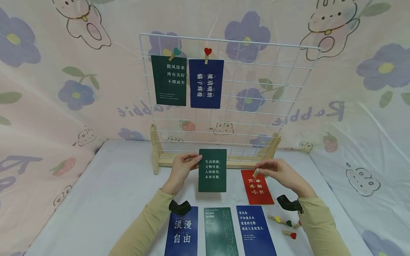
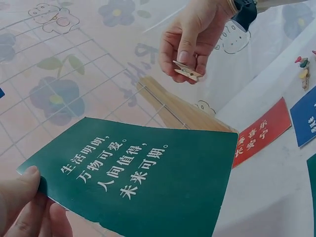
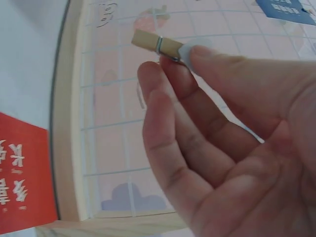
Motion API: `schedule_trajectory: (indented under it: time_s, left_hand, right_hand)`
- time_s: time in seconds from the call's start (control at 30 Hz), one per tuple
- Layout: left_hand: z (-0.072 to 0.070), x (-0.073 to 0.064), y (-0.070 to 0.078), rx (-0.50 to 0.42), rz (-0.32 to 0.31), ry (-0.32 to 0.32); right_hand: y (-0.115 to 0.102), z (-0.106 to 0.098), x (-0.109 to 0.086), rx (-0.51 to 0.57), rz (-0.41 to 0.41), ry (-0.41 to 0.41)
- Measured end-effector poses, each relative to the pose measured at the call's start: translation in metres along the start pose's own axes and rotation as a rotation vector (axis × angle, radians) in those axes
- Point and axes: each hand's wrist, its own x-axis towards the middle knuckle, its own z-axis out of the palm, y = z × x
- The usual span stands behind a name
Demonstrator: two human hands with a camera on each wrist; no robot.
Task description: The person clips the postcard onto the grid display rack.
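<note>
Head view: left fingers (image 1: 194, 162) pinch a green card (image 1: 213, 181), right fingers (image 1: 268, 163) a clothespin (image 1: 256, 172) (perhaps white-topped).

Seven cards (image 1: 212, 183): three blue, three green, one red; seven clothespins (image 3: 147, 41); one rack (image 1: 241, 164); one table (image 1: 112, 185); two black wristbands (image 1: 180, 207); one left hand (image 1: 182, 171); one right hand (image 1: 285, 175).
</note>
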Motion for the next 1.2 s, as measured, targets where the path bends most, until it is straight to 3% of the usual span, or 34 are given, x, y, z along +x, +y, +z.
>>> schedule_trajectory:
  time_s: [0.77, 1.07, 1.2]
  left_hand:
    - [0.018, 0.005, 0.029, 0.05, 0.072, -0.034]
    - [0.026, 0.011, 0.047, 0.065, 0.158, -0.067]
    - [0.029, 0.016, 0.053, 0.071, 0.192, -0.083]
  right_hand:
    - [-0.044, -0.021, 0.017, -0.034, -0.065, 0.067]
    - [-0.065, -0.028, 0.027, -0.028, -0.159, 0.116]
    - [-0.073, -0.03, 0.03, -0.033, -0.154, 0.14]
